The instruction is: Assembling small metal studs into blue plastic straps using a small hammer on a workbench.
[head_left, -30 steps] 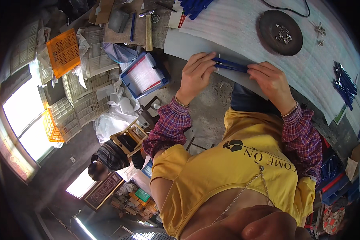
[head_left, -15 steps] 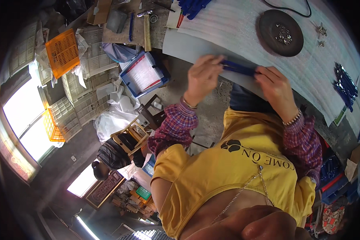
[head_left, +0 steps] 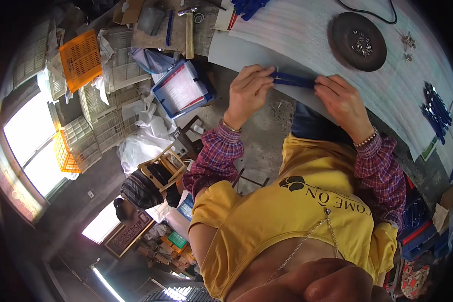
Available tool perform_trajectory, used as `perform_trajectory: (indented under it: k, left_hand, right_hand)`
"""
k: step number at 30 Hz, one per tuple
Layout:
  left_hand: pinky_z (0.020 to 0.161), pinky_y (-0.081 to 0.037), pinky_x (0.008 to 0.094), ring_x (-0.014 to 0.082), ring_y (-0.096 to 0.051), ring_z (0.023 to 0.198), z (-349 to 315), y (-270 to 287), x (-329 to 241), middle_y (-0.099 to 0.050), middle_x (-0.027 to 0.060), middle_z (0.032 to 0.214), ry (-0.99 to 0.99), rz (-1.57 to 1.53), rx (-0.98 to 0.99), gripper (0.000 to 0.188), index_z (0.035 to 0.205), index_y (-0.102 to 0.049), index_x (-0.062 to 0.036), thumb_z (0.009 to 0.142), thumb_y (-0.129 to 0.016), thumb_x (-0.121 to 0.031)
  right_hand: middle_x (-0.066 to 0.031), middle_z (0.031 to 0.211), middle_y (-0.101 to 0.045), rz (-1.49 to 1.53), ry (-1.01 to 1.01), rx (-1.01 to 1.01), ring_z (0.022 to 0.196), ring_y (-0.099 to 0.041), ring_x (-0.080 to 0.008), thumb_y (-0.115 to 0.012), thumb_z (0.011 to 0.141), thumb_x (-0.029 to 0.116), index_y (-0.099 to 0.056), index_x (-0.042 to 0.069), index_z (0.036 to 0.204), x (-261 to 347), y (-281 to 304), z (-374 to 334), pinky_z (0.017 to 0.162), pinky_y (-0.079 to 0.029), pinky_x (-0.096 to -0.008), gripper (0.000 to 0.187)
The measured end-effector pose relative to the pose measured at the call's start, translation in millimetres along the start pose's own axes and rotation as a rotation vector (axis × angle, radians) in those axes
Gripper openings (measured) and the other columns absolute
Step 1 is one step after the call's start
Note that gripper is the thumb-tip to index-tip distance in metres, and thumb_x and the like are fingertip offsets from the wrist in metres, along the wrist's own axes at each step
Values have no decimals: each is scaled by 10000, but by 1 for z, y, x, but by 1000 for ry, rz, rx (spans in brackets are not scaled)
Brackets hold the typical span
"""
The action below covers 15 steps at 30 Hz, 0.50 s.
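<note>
A dark blue strap (head_left: 293,80), doubled so that two lengths run side by side, stretches between my hands above the near edge of the table. My left hand (head_left: 248,94) pinches its left end, where a small pale glint shows by the fingertips. The other end sits between the thumb and fingers of my right hand (head_left: 343,103). Beyond my right hand, a round dark dish (head_left: 340,48) holds many small shiny metal pieces (head_left: 362,44). Farther right lies a pile of blue straps with shiny metal parts (head_left: 435,111).
White foam sheeting covers the table (head_left: 292,38); more blue straps (head_left: 249,7) lie at its far edge. A hammer (head_left: 190,35) rests on the wooden bench. Left of my left hand stands a blue crate (head_left: 181,90). Another person (head_left: 143,190) is at the lower left.
Both hands have shifted a little to the left with the strap. The strap's two lengths now show more clearly, and my left fingers sit at its left end.
</note>
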<state>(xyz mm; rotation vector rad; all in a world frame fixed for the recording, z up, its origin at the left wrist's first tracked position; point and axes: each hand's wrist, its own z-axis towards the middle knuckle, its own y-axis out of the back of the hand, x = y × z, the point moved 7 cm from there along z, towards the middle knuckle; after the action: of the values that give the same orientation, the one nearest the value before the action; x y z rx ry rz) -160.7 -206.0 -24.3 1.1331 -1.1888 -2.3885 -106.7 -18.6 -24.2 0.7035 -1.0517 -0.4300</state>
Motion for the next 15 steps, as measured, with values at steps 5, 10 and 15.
perform_trajectory:
  k: [5,10,15]
  left_hand:
    - [737,-527,338,260,-622,914,3,-25,-22,-700,77,973,8,-115,-7,143,792,-654,-12,663,-690,37]
    - [739,-527,337,261,-626,901,4,-16,-17,-700,74,968,-18,-106,-6,137,785,-656,-15,664,-694,38]
    - [698,-536,311,236,-649,862,-1,5,4,-711,87,933,42,-31,4,130,776,-671,3,662,-710,52]
  right_hand:
    - [-112,936,-650,-21,-70,-29,856,-612,-277,-679,716,-26,-629,-21,860,-2,22,-23,715,-517,-352,153]
    - [-107,938,-648,-21,-88,-57,849,-609,-269,-680,715,-26,-630,-21,853,-3,21,-20,711,-515,-350,147]
    - [-95,952,-641,43,-15,-19,843,-599,-262,-675,703,-20,-633,-9,845,2,-5,7,709,-512,-341,148]
